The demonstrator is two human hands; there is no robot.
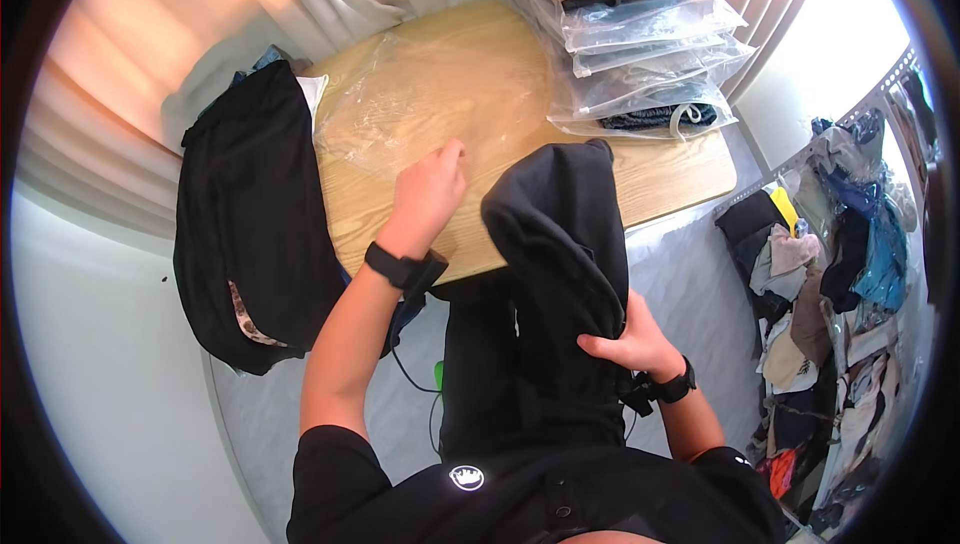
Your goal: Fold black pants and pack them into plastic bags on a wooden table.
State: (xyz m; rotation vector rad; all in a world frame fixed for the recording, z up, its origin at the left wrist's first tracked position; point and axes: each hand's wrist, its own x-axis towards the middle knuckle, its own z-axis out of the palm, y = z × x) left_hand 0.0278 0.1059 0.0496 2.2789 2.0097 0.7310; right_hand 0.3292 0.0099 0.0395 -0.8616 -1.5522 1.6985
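My right hand (635, 342) is closed around a folded black garment (560, 234), with the thumb lying on top of the cloth. The garment's far part droops over the near edge of the wooden table (680, 179); its exact kind does not show. My left hand (432, 194) is over the table to the left of the cloth, fingers curled in. Whether anything is between those fingers is hidden. Just beyond it a clear plastic bag (400, 94) lies flat on the wood.
At the table's left hangs a pile of dark clothes (250, 214). Zip bags of folded clothes (650, 54) are stacked at the back right. More garments (800, 284), some bagged, fill a rack on the right. Curtains (230, 4) hang behind the table. A cable (405, 369) dangles below my left arm.
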